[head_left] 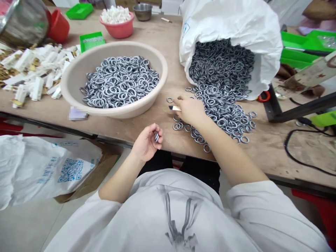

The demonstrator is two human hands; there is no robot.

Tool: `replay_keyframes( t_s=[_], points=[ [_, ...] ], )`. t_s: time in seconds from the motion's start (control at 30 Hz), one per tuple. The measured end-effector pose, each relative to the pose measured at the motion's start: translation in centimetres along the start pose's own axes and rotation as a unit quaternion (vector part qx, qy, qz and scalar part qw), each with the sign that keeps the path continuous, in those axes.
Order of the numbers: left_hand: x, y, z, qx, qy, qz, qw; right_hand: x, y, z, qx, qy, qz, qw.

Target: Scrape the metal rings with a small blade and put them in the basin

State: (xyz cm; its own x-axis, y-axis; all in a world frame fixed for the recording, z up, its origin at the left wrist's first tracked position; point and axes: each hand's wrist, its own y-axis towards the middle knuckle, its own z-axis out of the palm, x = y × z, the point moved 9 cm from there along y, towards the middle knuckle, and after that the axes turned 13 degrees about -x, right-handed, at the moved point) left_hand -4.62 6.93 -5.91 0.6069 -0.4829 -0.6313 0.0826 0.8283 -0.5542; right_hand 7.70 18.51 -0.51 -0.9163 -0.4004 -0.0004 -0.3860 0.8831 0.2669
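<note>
My left hand [147, 142] is held above the table's front edge, palm up. Its fingers curl around a few grey metal rings [156, 137]. My right hand [191, 110] is at the left side of a spread of loose metal rings [225, 115]. A short pale strip with a dark slanted tip [175, 108] sticks out from its fingers. Just beyond the fingertips lies a single ring [169, 100]. A large beige basin [160, 85], holding many rings, stands to the left. More rings fill the mouth of a white sack [266, 75] lying on its side.
White and brass parts [34, 71] are piled at the left. A green tray [92, 41], a red bowl of white pieces [120, 28] and a steel bowl [143, 12] stand behind. At the right are a dark metal frame [301, 106] and a black cable [288, 148].
</note>
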Motion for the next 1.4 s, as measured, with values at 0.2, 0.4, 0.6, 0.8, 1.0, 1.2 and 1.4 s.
replay_keyframes(
  t_s=[0.2,0.4,0.6,0.8,1.0,1.2,1.4],
  points=[
    [-0.2,-0.3,0.3,-0.005,0.035,0.052,0.998,1.8,3.5,1.6,0.026,-0.036,0.001,0.999],
    [0.2,-0.2,0.4,-0.034,0.057,0.092,0.994,2.5,-0.7,-1.2,-0.027,0.155,0.038,0.987],
    [2.6,-0.7,2.8,0.029,0.089,0.073,0.993,3.2,-9.4,-4.0,-0.169,0.531,0.144,0.818],
    [3.9,-1.3,3.6,0.096,0.118,0.054,0.987,2.4,-11.6,-3.4,-0.174,0.572,0.178,0.781],
    [5.0,-1.5,4.0,0.138,0.134,0.049,0.980,2.3,-12.0,-3.1,-0.168,0.583,0.178,0.775],
    [4.5,-1.5,3.6,0.102,0.111,0.056,0.987,2.4,-12.4,-3.1,-0.202,0.558,0.155,0.790],
    [4.0,-1.5,3.4,0.087,0.086,0.054,0.991,3.2,-12.8,-4.1,-0.152,0.434,0.104,0.882]
  ],
)
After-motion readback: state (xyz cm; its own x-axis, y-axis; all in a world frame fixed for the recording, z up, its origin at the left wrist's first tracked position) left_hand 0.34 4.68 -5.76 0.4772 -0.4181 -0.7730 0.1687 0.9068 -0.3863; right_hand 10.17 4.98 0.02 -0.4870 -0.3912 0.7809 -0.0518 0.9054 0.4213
